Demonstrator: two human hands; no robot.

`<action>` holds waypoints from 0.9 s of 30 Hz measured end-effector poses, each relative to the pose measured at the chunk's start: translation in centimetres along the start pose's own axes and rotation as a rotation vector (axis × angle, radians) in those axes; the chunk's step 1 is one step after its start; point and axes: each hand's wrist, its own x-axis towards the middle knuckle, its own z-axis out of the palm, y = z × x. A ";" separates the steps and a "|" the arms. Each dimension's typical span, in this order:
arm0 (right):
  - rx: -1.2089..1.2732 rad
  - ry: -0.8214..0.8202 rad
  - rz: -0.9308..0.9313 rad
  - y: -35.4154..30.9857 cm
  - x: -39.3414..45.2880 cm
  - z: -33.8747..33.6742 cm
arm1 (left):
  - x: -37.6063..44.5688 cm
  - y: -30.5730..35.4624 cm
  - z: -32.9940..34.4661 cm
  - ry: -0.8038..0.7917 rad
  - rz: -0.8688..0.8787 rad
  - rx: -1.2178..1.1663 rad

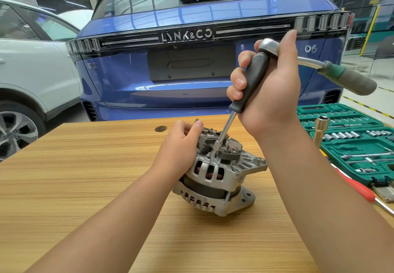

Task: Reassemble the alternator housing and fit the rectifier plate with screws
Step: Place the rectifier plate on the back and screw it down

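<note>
Driving a screw into the rectifier plate (220, 144) atop the alternator (217, 176) on the table (85, 187), the right hand (268, 93) grips a nut driver (245, 99) and ratchet (332, 70), left hand (181, 142) fingers curled steadying the housing; keep the shaft square.

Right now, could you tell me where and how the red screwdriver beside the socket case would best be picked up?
Grip the red screwdriver by its red handle, coming from above: it lies flat on the table, the case close behind it, its steel shaft pointing toward the right edge.
</note>
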 end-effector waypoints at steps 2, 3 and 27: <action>-0.002 -0.005 0.014 0.1 0.0 0.0 | 0.0 -0.1 0.0 0.000 0.000 -0.011; 0.000 -0.006 0.016 0.2 0.0 0.0 | 0.0 -0.1 0.0 0.002 0.000 -0.013; 0.016 -0.054 0.212 0.2 2.0 0.0 | -1.1 0.6 0.0 0.222 0.375 0.047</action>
